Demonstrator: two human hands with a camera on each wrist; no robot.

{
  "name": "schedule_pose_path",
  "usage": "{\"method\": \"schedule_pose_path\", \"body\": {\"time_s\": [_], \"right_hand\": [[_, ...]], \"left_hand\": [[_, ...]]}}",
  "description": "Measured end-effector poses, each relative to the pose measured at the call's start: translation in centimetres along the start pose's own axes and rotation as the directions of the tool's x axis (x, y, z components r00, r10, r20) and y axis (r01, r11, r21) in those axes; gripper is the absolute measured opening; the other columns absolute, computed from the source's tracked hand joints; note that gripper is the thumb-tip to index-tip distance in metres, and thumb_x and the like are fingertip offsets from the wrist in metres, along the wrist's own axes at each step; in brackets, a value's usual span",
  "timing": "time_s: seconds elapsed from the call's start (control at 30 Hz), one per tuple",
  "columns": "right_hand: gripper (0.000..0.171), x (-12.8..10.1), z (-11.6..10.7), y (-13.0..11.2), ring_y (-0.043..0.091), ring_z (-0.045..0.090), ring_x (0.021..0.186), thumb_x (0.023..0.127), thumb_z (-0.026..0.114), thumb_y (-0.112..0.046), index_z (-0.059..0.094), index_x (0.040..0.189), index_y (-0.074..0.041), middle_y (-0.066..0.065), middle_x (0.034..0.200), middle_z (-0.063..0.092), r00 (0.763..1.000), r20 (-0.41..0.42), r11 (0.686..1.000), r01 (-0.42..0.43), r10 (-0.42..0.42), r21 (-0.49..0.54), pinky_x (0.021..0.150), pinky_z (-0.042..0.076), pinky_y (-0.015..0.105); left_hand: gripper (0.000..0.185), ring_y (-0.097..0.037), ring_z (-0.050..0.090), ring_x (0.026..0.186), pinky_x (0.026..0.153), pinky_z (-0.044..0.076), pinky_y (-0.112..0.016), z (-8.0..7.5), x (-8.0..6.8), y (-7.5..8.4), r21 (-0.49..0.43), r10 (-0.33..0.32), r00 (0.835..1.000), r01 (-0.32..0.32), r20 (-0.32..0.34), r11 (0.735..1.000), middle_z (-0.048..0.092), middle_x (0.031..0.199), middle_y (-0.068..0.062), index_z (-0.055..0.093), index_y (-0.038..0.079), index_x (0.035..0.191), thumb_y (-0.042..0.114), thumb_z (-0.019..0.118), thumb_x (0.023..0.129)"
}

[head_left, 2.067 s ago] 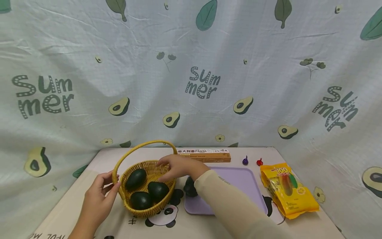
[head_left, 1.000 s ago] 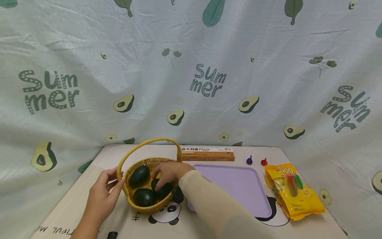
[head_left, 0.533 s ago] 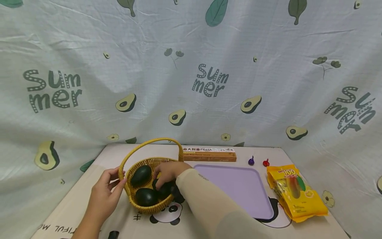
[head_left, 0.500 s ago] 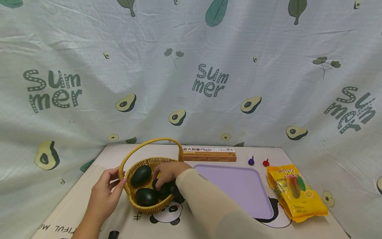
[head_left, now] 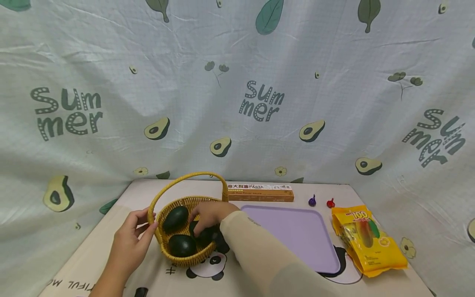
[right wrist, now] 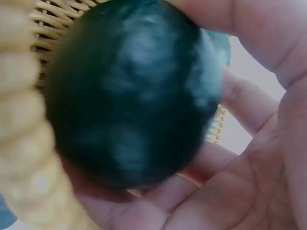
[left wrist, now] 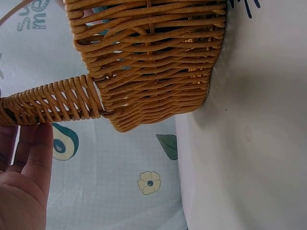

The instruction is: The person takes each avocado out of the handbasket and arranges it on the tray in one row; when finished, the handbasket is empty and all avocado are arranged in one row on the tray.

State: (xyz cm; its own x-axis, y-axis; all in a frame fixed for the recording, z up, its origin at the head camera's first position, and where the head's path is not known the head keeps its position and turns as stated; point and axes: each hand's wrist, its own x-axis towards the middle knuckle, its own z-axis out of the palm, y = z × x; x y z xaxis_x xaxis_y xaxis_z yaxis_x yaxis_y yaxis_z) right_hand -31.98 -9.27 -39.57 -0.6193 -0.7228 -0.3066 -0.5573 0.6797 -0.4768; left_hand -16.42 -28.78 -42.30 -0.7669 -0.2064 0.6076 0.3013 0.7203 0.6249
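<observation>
**Right hand (head_left: 209, 212) grips an avocado (right wrist: 129, 96) in the basket (head_left: 188, 260)**

The basket stands at lower centre-left of the head view. Two more avocados lie in it: one at the upper left of the bowl (head_left: 176, 218), one at its lower left (head_left: 182, 246). The right hand reaches in from the right; the right wrist view shows thumb and fingers curled round the third. Whether that avocado touches the basket's floor I cannot tell. The left hand (head_left: 130, 243) pinches the handle (head_left: 193, 174) near its left foot.

The held skin looks smooth and glossy, so a loose pinch could let the fruit slip. Raised carelessly, it could knock the wicker, which crowds the left edge of the right wrist view. A sideways pull on the handle might tilt the basket and set the loose avocados rolling. The sleeve (head_left: 256, 243) crosses the tray (head_left: 297, 231), so a low forearm could drag it.
</observation>
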Motion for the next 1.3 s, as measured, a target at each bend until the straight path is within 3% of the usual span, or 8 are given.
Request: {"method": "schedule_pose_path", "body": {"time_s": [0.13, 0.3, 0.37, 0.53, 0.73, 0.87, 1.17, 1.3], "right_hand": [[0.041, -0.2, -0.3, 0.1, 0.010, 0.056, 0.108, 0.080, 0.083, -0.028, 0.072, 0.119, -0.034, -0.012, 0.128, 0.062, 0.999, -0.030, 0.999, 0.029, -0.028, 0.024, 0.098, 0.056, 0.032], [0.042, -0.7, -0.9, 0.4, 0.011, 0.052, 0.127, 0.084, 0.080, -0.030, 0.070, 0.124, -0.035, -0.010, 0.141, 0.057, 0.992, -0.071, 0.995, 0.102, -0.100, 0.019, 0.109, 0.049, 0.033], [0.039, -1.0, -1.1, 0.7, 0.011, 0.051, 0.131, 0.086, 0.079, -0.032, 0.071, 0.125, -0.033, -0.010, 0.141, 0.058, 0.985, -0.090, 0.989, 0.147, -0.145, 0.025, 0.112, 0.048, 0.033], [0.033, -1.8, -1.5, 1.9, 0.007, 0.055, 0.123, 0.090, 0.078, -0.036, 0.074, 0.122, -0.026, -0.013, 0.129, 0.064, 0.966, -0.129, 0.967, 0.236, -0.223, 0.097, 0.108, 0.049, 0.030], [0.054, -3.3, -2.3, 2.9, 0.007, 0.057, 0.116, 0.083, 0.084, -0.030, 0.067, 0.135, -0.028, -0.012, 0.132, 0.061, 0.961, -0.150, 0.941, 0.261, -0.232, 0.217, 0.096, 0.054, 0.027], [0.066, -4.4, -2.7, 3.2, 0.009, 0.057, 0.114, 0.080, 0.085, -0.025, 0.061, 0.141, -0.030, -0.011, 0.131, 0.059, 0.959, -0.152, 0.921, 0.274, -0.239, 0.277, 0.095, 0.055, 0.028], [0.062, -7.3, -2.8, 4.3, 0.014, 0.060, 0.112, 0.081, 0.082, -0.028, 0.061, 0.138, -0.039, -0.006, 0.133, 0.059, 0.955, -0.218, 0.899, 0.267, -0.200, 0.346, 0.093, 0.057, 0.033], [0.059, -8.5, -2.7, 5.4, 0.015, 0.059, 0.118, 0.083, 0.080, -0.027, 0.063, 0.137, -0.041, -0.011, 0.136, 0.059, 0.950, -0.253, 0.882, 0.271, -0.182, 0.385, 0.099, 0.055, 0.039]], "left_hand": [[0.038, 0.018, 0.050, 0.103, 0.086, 0.047, 0.002, 0.0, 0.1, 0.0, 0.004, 0.008, 1.000, -0.008, -0.003, 1.000, 0.066, 0.114, -0.012, 0.056, -0.002, 0.126, -0.006, 0.072, 0.092], [0.038, 0.018, 0.050, 0.103, 0.086, 0.047, 0.003, 0.0, 0.1, 0.1, 0.004, 0.014, 1.000, -0.014, -0.005, 1.000, 0.066, 0.114, -0.013, 0.056, -0.002, 0.126, -0.006, 0.072, 0.091], [0.038, 0.018, 0.049, 0.103, 0.086, 0.047, 0.003, 0.1, 0.1, 0.1, 0.004, 0.016, 1.000, -0.016, -0.006, 1.000, 0.066, 0.114, -0.013, 0.056, -0.002, 0.125, -0.006, 0.072, 0.091], [0.038, 0.016, 0.050, 0.104, 0.086, 0.047, 0.003, 0.1, 0.2, 0.2, -0.001, 0.019, 1.000, -0.019, -0.004, 1.000, 0.066, 0.114, -0.013, 0.056, -0.002, 0.125, -0.007, 0.072, 0.091], [0.038, 0.017, 0.050, 0.103, 0.086, 0.047, 0.002, 0.1, 0.2, 0.1, -0.002, 0.014, 1.000, -0.014, -0.008, 1.000, 0.066, 0.115, -0.014, 0.056, -0.002, 0.124, -0.008, 0.072, 0.090], [0.038, 0.017, 0.050, 0.104, 0.086, 0.047, 0.002, 0.1, 0.2, 0.1, 0.002, 0.009, 1.000, -0.009, -0.010, 1.000, 0.066, 0.115, -0.012, 0.056, -0.003, 0.125, -0.007, 0.072, 0.091], [0.039, 0.017, 0.050, 0.104, 0.086, 0.047, 0.002, 0.1, 0.1, 0.3, 0.007, -0.001, 1.000, 0.001, -0.008, 1.000, 0.065, 0.114, -0.011, 0.056, -0.002, 0.126, -0.006, 0.072, 0.091], [0.039, 0.018, 0.049, 0.104, 0.086, 0.046, 0.004, 0.1, 0.1, 0.3, 0.008, -0.001, 1.000, 0.001, -0.010, 1.000, 0.065, 0.115, -0.012, 0.056, -0.002, 0.126, -0.007, 0.072, 0.091]]}}
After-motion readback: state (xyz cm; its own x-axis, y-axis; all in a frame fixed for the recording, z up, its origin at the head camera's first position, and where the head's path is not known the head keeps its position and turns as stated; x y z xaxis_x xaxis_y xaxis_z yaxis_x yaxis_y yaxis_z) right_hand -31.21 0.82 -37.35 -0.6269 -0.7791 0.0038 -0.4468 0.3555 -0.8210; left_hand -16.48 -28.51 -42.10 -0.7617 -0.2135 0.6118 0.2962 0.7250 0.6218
